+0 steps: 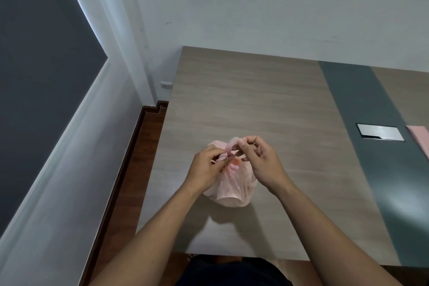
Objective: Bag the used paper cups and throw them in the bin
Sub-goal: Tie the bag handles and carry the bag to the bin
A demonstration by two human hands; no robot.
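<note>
A thin pink plastic bag sits bulging on the wooden table, near its front left part. Its top is gathered into two handle strips that cross above it. My left hand pinches one strip at the bag's left side. My right hand pinches the other strip, looped over its fingers, at the bag's upper right. Something orange-red shows faintly through the plastic near the knot. The cups themselves are hidden inside the bag. No bin is in view.
A dark green stripe runs down the table's right part, with a metal cover plate set in it. A pink flat item lies at the far right edge. White walls and a brown floor strip lie to the left.
</note>
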